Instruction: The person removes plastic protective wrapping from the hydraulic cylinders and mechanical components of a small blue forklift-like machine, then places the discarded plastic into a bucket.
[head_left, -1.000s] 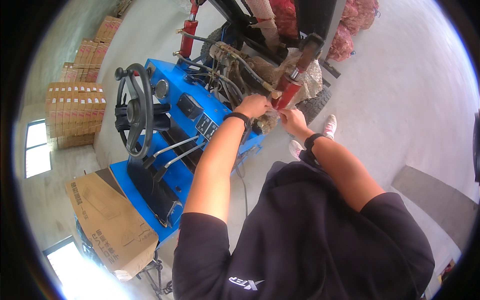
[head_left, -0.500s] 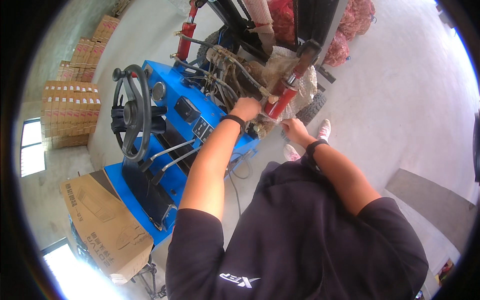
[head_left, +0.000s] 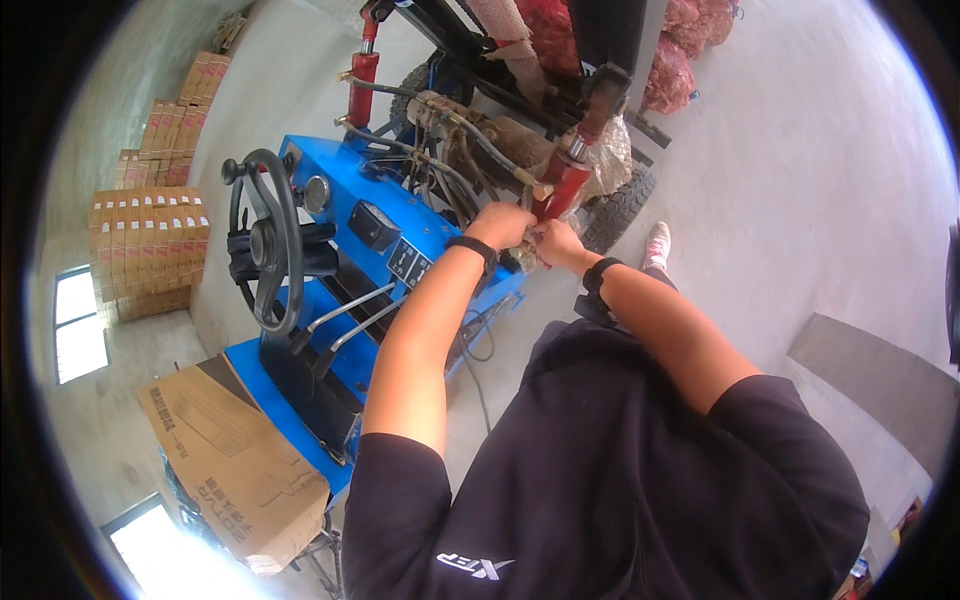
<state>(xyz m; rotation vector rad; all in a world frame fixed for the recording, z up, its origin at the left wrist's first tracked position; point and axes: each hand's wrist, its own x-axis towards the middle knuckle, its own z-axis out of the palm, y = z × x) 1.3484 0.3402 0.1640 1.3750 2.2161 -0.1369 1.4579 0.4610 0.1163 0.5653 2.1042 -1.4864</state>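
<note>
My left hand (head_left: 503,224) is closed at the foot of a red hydraulic cylinder (head_left: 565,188), fingers curled toward my right hand. Beside it, my right hand (head_left: 560,244) pinches at the same spot, and the two almost touch. Between and around them shows crumpled clear bubble wrap (head_left: 610,152), which runs up behind the cylinder; my fingers hide its gripped edges. Rubber hoses (head_left: 487,146) lead to a brass-coloured fitting near the cylinder. The blue machine body (head_left: 405,212) stands left of my hands, with a black steering wheel (head_left: 268,240) and two control levers (head_left: 352,330).
A second red cylinder (head_left: 362,90) rises farther back. Beyond the machine's tyre (head_left: 622,208) lie red mesh sacks (head_left: 668,78). Stacked cartons (head_left: 150,240) stand at the left wall. An open cardboard box (head_left: 235,460) sits behind the seat. A cable (head_left: 480,385) hangs near my body.
My right hand has moved left to meet my left hand below the cylinder. The bubble wrap has drawn back from over the machine parts, uncovering them. My view has shifted slightly.
</note>
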